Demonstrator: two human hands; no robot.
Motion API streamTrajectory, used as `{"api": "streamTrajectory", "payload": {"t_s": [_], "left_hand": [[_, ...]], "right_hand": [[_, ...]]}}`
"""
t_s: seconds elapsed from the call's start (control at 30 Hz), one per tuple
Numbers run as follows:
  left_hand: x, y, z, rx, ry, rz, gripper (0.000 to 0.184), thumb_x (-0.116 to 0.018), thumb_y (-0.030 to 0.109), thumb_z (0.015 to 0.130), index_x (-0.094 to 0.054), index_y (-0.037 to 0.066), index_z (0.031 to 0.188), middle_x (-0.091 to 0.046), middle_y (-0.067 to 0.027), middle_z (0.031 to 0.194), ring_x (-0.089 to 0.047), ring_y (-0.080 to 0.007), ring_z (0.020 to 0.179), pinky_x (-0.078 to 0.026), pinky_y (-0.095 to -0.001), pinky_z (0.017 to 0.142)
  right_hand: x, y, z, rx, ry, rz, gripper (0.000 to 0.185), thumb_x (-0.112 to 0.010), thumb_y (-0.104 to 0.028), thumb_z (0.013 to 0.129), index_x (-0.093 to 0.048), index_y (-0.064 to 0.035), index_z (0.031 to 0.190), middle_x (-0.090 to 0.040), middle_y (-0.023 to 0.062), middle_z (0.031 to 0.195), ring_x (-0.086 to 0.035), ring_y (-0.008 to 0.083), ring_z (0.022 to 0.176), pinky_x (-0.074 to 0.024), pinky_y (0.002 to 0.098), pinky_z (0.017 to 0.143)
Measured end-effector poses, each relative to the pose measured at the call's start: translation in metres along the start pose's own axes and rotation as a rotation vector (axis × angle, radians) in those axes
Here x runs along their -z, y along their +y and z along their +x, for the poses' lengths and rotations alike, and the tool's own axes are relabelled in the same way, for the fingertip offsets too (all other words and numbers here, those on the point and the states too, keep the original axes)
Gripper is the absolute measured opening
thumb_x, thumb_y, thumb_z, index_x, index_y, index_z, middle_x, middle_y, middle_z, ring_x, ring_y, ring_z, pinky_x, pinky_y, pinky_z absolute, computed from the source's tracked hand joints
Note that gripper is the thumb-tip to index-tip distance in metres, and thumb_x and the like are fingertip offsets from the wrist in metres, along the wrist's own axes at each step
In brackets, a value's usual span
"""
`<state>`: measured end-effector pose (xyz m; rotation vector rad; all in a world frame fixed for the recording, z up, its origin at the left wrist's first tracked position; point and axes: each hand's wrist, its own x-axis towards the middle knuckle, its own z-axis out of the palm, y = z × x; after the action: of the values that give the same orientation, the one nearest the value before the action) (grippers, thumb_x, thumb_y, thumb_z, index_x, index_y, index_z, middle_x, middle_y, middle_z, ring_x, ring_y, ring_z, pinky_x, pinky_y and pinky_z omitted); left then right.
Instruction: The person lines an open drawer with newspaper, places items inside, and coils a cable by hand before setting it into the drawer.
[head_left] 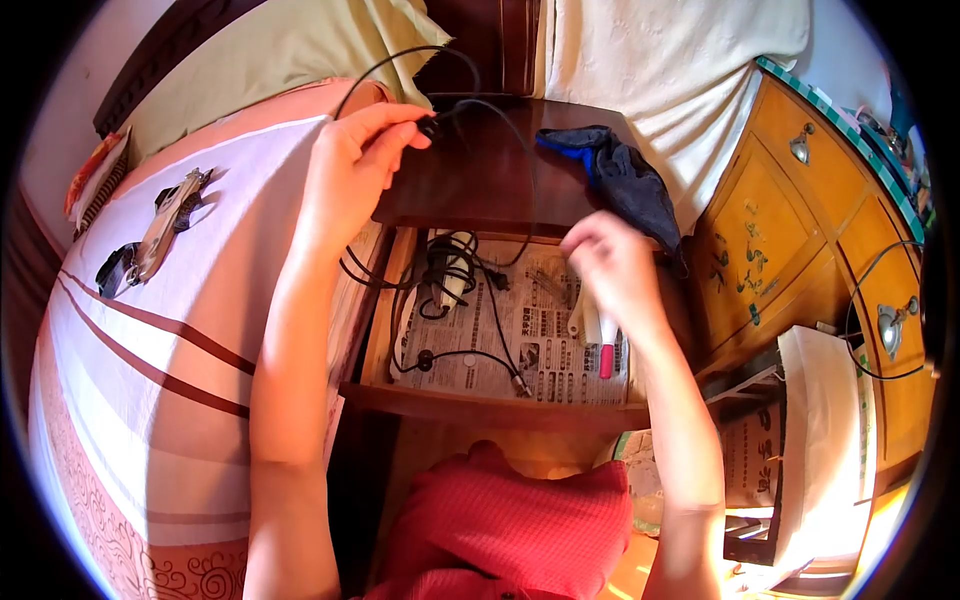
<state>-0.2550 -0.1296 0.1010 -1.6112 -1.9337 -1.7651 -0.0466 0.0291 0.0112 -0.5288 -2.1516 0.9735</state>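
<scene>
My left hand (355,165) is raised above the left side of the nightstand top, its fingers pinched on a black cable (500,112). The cable loops up over the hand, then hangs toward the open drawer (500,400). In that newspaper-lined drawer lie a tangle of black cord (450,265) around a white power strip (455,285) and a loose cable end with a metal tip (520,385). Above the drawer's right side is my right hand (610,260), its bent fingers blurred. Below it are a white tube-like thing with a pink end (607,360) and a pale rod (577,318).
A dark blue cloth item (635,180) lies on the nightstand top (460,190). The bed (200,370) at the left bears a beige and black object (163,230). A wooden cabinet (770,230) and a white box (825,430) stand at the right.
</scene>
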Motion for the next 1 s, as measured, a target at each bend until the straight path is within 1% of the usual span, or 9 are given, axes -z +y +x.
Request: {"api": "streamTrajectory", "payload": {"t_s": [0.07,0.1,0.27,0.33,0.47,0.53,0.7,0.8,1.0], "left_hand": [[0.001,0.003,-0.003,0.036,0.022,0.045,0.018,-0.053,0.006,0.089,-0.065,0.002,0.102,-0.064,-0.0024,0.077,-0.044,-0.0045,0.056,-0.039,-0.019,0.051],[0.0,0.002,-0.005,0.051,0.0,0.029,0.018,-0.053,0.006,0.089,-0.065,0.001,0.102,-0.064,-0.0024,0.077,-0.044,-0.0045,0.056,-0.039,-0.0194,0.051],[-0.007,0.007,-0.009,0.044,-0.012,-0.003,0.018,-0.052,0.006,0.089,-0.064,0.0,0.101,-0.064,-0.003,0.077,-0.046,-0.0044,0.057,-0.041,-0.0204,0.052],[-0.005,0.01,-0.007,0.017,0.005,-0.039,0.018,-0.052,0.006,0.089,-0.064,0.0,0.102,-0.063,-0.0034,0.077,-0.046,-0.0045,0.057,-0.041,-0.0202,0.052],[-0.001,0.008,-0.003,-0.011,0.026,-0.14,0.02,-0.051,0.006,0.09,-0.063,-0.002,0.104,-0.063,-0.0042,0.078,-0.048,-0.0046,0.059,-0.043,-0.0196,0.054],[-0.009,0.011,-0.003,0.018,0.048,-0.217,0.02,-0.051,0.005,0.09,-0.062,-0.002,0.105,-0.062,-0.0049,0.079,-0.049,-0.005,0.06,-0.045,-0.0205,0.056],[-0.016,0.003,-0.003,0.091,0.081,-0.4,0.019,-0.05,0.004,0.091,-0.059,-0.003,0.107,-0.06,-0.0087,0.084,-0.054,-0.0082,0.065,-0.055,-0.0287,0.071],[-0.007,-0.004,-0.005,0.151,0.151,-0.466,0.02,-0.05,0.004,0.091,-0.057,-0.004,0.109,-0.06,-0.0088,0.085,-0.056,-0.0104,0.067,-0.054,-0.0287,0.071],[-0.008,-0.03,-0.026,-0.013,0.052,0.067,0.024,-0.054,0.016,0.092,-0.048,0.0,0.109,-0.065,-0.0135,0.078,-0.066,-0.0147,0.072,-0.048,-0.0268,0.062]], "right_hand": [[-0.023,0.011,-0.011,-0.228,-0.514,-0.439,0.02,-0.057,-0.01,0.082,-0.065,-0.0092,0.099,-0.065,0.012,0.103,-0.061,0.0232,0.098,-0.0464,0.0366,0.087],[-0.038,0.018,-0.011,-0.375,-0.776,-0.473,0.021,-0.059,-0.013,0.083,-0.064,-0.0088,0.103,-0.062,0.0138,0.108,-0.059,0.0225,0.101,-0.0445,0.0344,0.092],[-0.087,0.025,-0.008,-0.336,-1.052,-0.839,0.032,-0.058,-0.013,0.085,-0.058,-0.0001,0.115,-0.06,0.0215,0.109,-0.061,0.0286,0.095,-0.0501,0.0361,0.084],[-0.069,-0.003,0.007,-0.417,-0.795,-0.352,0.036,-0.061,-0.009,0.082,-0.057,-0.0006,0.117,-0.061,0.0184,0.109,-0.061,0.0255,0.096,-0.0491,0.0346,0.085],[-0.073,-0.025,0.003,-0.141,-0.559,0.778,0.059,-0.068,-0.006,0.079,-0.041,-0.0091,0.131,-0.052,0.0076,0.12,-0.052,0.0155,0.105,-0.0449,0.0293,0.088],[-0.09,-0.033,0.002,-0.197,-0.538,1.048,0.06,-0.068,-0.007,0.079,-0.037,-0.0069,0.13,-0.043,0.0079,0.129,-0.045,0.0148,0.114,-0.0426,0.0306,0.092],[-0.087,-0.038,0.001,-0.277,-0.467,1.1,0.025,-0.046,-0.015,0.093,-0.047,-0.0029,0.114,-0.062,0.0096,0.092,-0.061,0.0157,0.083,-0.0525,0.0275,0.076],[-0.06,-0.02,0.006,-0.276,-0.278,0.924,0.019,-0.042,-0.011,0.091,-0.049,-0.0037,0.107,-0.056,0.0032,0.078,-0.057,0.0126,0.073,-0.0533,0.0303,0.07],[-0.006,-0.006,0.025,-0.305,-0.077,1.144,0.022,-0.044,-0.021,0.096,-0.05,-0.0064,0.11,-0.058,0.0045,0.079,-0.054,0.0115,0.06,-0.051,0.0288,0.058]]}}
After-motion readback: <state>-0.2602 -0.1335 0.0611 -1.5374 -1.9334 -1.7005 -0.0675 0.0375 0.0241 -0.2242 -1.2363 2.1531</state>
